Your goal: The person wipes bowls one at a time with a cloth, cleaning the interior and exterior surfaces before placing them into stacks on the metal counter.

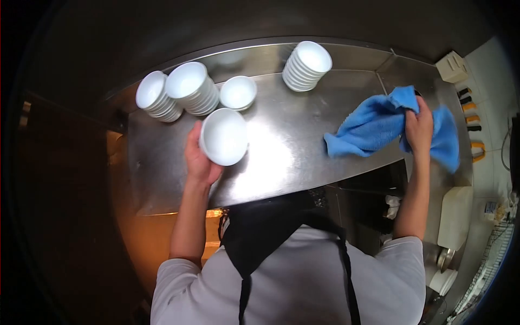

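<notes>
In the head view, my left hand (199,157) grips a white bowl (223,137) by its left side, holding it above the steel counter with its inside facing up toward me. My right hand (419,127) is closed around a blue cloth (374,123), which hangs to both sides of the fist at the counter's right end. Just beyond the held bowl stands a short stack of white bowls (238,93). Two taller bowl stacks, one at the far left (158,97) and one beside it (190,86), lean slightly.
Another tall bowl stack (306,66) stands at the back of the steel counter (162,168), near the raised back edge. Knives with yellow and black handles (471,118) hang on the right wall below a white box (452,67). A white board (455,216) stands at lower right.
</notes>
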A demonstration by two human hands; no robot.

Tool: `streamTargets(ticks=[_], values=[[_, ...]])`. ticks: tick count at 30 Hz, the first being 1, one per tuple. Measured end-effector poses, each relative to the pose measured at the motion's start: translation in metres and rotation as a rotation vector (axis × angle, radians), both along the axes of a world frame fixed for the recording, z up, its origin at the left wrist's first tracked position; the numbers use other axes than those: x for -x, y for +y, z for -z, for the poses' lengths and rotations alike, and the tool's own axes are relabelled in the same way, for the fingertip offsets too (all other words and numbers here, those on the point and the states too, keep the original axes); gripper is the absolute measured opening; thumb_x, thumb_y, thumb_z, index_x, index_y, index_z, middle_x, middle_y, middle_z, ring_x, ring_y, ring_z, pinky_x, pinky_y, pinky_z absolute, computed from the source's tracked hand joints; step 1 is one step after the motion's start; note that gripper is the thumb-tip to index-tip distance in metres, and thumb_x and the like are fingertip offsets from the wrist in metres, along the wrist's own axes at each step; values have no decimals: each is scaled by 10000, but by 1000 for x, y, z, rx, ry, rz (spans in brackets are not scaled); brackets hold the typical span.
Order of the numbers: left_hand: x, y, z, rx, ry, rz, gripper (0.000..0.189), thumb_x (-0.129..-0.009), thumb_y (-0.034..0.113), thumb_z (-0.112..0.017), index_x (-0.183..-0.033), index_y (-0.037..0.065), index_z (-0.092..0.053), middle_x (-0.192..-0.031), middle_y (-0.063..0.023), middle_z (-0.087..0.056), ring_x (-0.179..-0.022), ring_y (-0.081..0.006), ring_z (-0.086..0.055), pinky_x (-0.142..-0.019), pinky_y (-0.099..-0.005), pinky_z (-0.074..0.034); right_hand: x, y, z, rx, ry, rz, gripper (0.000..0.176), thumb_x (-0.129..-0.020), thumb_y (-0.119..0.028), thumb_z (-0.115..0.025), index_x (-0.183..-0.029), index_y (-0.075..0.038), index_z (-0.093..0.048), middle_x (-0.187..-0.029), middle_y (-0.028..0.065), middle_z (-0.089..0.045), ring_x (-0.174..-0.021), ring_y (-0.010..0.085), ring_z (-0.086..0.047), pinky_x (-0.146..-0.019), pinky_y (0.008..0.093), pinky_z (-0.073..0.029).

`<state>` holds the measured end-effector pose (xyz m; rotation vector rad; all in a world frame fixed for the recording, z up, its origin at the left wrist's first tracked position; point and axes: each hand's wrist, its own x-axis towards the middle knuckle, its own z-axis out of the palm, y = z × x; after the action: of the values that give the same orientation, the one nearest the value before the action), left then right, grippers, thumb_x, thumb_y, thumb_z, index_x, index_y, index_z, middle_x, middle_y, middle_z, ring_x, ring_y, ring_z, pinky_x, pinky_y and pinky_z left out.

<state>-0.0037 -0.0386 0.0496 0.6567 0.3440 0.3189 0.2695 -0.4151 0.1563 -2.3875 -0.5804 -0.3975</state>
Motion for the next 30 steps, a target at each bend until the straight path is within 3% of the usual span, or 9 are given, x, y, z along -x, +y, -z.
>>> streamTargets(ticks=[8,10,13,15,17,21,24,28,30], values=[[-14,-13,-4,7,-5,123,598,-991,517,-379,-1308,30,-521,-1199,-159,-629,-1048,-324,-652,-839,-533,-560,33,61,116,-96,303,-149,292,-814,-90,-596,-1079,17,-653,-944,201,-708,-871,287,-696,-772,379,-522],[-19,-15,-7,42,-25,206,573,-995,508,-368,-1290,43,-529,-1164,-137,-638,-1050,-293,-643,-881,-489,-539,72,96,110,-180,364,-119,271,-807,-75,-612,-1051,30,-666,-863,177,-707,-821,199,-686,-754,321,-523],[-29,-14,3,96,37,352,545,-998,492,-384,-1283,53,-535,-1170,-117,-638,-1069,-272,-632,-900,-472,-530,120,147,105,-561,274,-387,285,-809,-27,-594,-1084,11,-660,-915,152,-703,-830,205,-671,-765,328,-521],[-39,-28,5,93,141,330,512,-1001,468,-406,-1276,57,-538,-1175,-104,-638,-1070,-253,-629,-906,-452,-526,138,163,119,-354,264,-635,385,-804,-99,-665,-1162,35,-614,-1125,223,-642,-1071,349,-627,-901,420,-499],[-48,-23,44,205,88,272,444,-1000,417,-460,-1253,64,-553,-1182,-100,-637,-1082,-224,-622,-913,-401,-519,144,187,97,13,-134,-1106,540,-795,-283,-751,-1204,29,-586,-1296,232,-541,-1279,417,-457,-1072,495,-354],[-48,-32,20,-156,132,193,433,-990,369,-468,-1272,47,-535,-1171,-110,-630,-1070,-205,-626,-927,-363,-517,133,192,131,143,-259,-1075,539,-764,-276,-758,-1179,27,-594,-1218,232,-567,-1223,390,-497,-1046,471,-362],[-47,-38,26,-388,160,72,459,-984,368,-473,-1299,35,-509,-1198,-121,-621,-1084,-206,-622,-953,-361,-500,178,202,141,-105,180,-804,483,-788,-246,-753,-1143,45,-604,-1165,242,-592,-1158,420,-525,-1010,478,-381],[-35,-28,57,26,153,136,496,-977,418,-453,-1295,46,-532,-1187,-149,-638,-1058,-237,-643,-951,-339,-505,150,201,129,-191,852,-678,267,-894,-223,-695,-946,37,-665,-806,168,-687,-735,261,-666,-702,368,-507],[-34,-24,43,162,118,152,549,-976,486,-400,-1296,64,-546,-1173,-159,-648,-1019,-298,-664,-850,-459,-556,134,202,126,-547,756,-620,245,-923,-226,-662,-901,16,-684,-712,123,-677,-649,201,-650,-605,340,-495]])
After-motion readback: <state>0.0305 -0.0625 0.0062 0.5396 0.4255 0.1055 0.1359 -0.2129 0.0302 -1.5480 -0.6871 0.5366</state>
